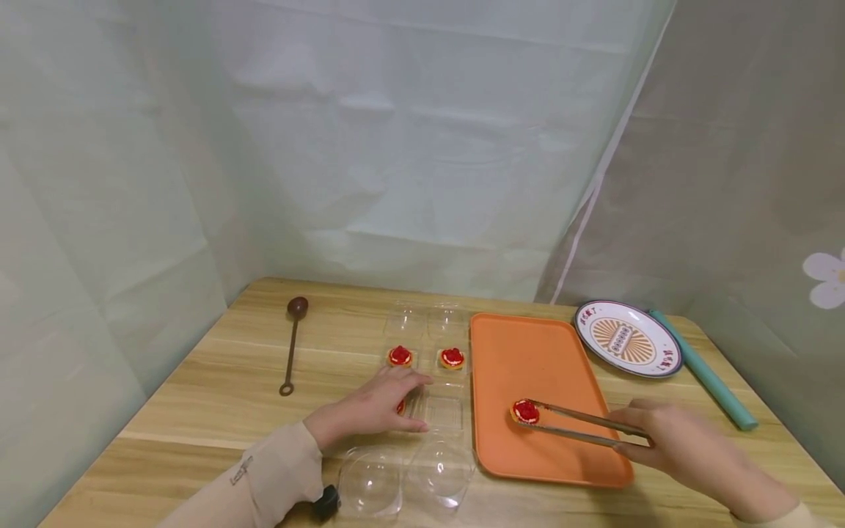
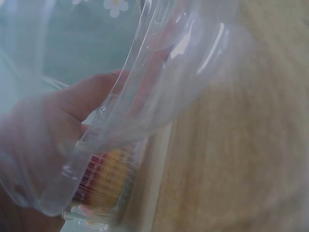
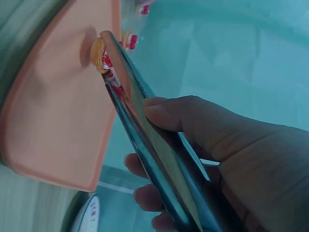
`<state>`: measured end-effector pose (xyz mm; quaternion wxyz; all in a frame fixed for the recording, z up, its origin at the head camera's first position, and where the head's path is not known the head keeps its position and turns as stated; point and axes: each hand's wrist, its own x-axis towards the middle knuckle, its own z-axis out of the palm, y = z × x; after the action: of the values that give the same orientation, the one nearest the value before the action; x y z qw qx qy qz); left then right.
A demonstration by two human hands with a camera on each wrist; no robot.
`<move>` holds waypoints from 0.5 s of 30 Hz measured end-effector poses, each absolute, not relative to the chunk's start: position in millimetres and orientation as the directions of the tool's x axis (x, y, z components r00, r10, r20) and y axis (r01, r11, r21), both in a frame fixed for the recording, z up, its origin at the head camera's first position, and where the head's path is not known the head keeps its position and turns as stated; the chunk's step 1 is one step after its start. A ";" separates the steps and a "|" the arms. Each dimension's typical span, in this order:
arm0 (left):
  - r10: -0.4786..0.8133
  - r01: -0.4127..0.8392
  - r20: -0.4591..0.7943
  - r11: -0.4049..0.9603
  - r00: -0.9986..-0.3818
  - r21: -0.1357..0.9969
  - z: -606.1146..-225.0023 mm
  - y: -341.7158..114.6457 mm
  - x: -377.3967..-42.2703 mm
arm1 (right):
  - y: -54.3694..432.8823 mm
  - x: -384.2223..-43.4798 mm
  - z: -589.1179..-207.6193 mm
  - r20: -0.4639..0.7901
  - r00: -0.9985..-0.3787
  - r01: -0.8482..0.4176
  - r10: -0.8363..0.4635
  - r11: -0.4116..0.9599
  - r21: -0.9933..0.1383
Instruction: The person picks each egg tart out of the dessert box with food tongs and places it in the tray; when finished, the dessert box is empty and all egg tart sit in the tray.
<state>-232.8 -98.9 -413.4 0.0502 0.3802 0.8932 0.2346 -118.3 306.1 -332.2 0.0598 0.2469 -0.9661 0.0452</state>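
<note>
My right hand (image 1: 680,447) grips metal tongs (image 1: 581,427). Their tips hold a small tart (image 1: 526,411) with a red topping over the orange tray (image 1: 528,352); the right wrist view shows the tart (image 3: 99,55) between the tips. My left hand (image 1: 372,403) lies over the clear plastic container (image 1: 444,412), thumb and fingers spread. Two red-topped tarts, one on the left (image 1: 399,356) and one on the right (image 1: 452,358), sit in it beyond that hand. A third tart (image 1: 400,407) is partly hidden under the hand. In the left wrist view, clear plastic (image 2: 159,96) covers part of the hand.
Rounded clear lid domes (image 1: 441,473) extend toward the table's near edge. A brown spoon (image 1: 293,345) lies on the left. Behind the tray at right are a patterned white plate (image 1: 627,339) and a green roll (image 1: 713,381). Curtains hang around the wooden table (image 1: 218,411).
</note>
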 end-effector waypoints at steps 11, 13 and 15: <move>0.708 0.676 0.096 0.612 -0.700 0.411 -411.1 -99.0 -232.4 | 310.3 -114.2 -343.2 0.161 -0.880 -0.464 -0.448 0.883 -0.078; 0.709 0.678 0.095 0.614 -0.699 0.404 -410.7 -99.0 -232.3 | 311.2 -113.8 -344.7 0.162 -0.884 -0.455 -0.438 0.887 -0.084; 0.707 0.676 0.091 0.618 -0.701 0.402 -410.2 -98.6 -231.9 | 312.3 -113.3 -346.7 0.173 -0.886 -0.448 -0.430 0.890 -0.081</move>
<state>-231.9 -98.6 -410.2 0.0380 0.3848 0.8985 0.2077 -113.3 312.3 -346.7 0.0754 0.2265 -0.9693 0.0592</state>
